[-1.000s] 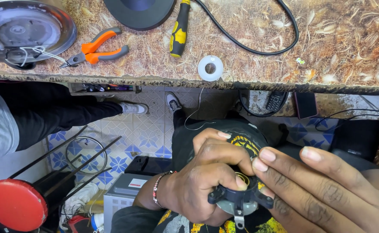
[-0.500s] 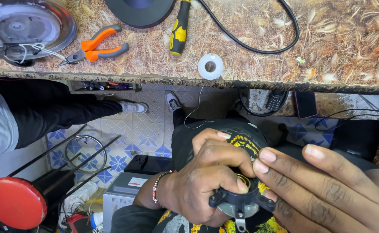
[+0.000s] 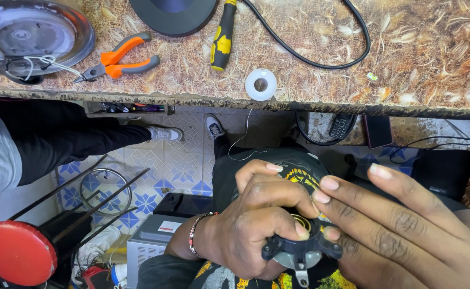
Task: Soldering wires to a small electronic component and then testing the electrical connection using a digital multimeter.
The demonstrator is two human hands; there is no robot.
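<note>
Head view, looking down over the person's lap. The left hand (image 3: 245,225) wraps its fingers (image 3: 278,200) around a small dark round part (image 3: 299,251) with mounting lugs and a brass-coloured ring at its centre, held low and near, just above the lap, apparently to keep it steady and close to the eye. The right hand (image 3: 401,235) lies against the part's right side with fingers (image 3: 353,195) extended and nearly flat; the thumb tip touches the ring, so the hand seems to brace or turn the part, not to clasp it.

On the far counter (image 3: 417,59) lie, well apart from the hands: one pair of orange-handled pliers (image 3: 118,61), one yellow-and-black screwdriver (image 3: 221,37), one small white roll of tape (image 3: 260,84), one black cable (image 3: 310,56), one round metal appliance base (image 3: 29,37) with loose wires at far left, and one dark disc (image 3: 173,13) cut by the top edge. One red round cap (image 3: 16,252) stands on the floor, near left. Another person's dark-trousered leg (image 3: 69,134) crosses the tiled floor at left.
</note>
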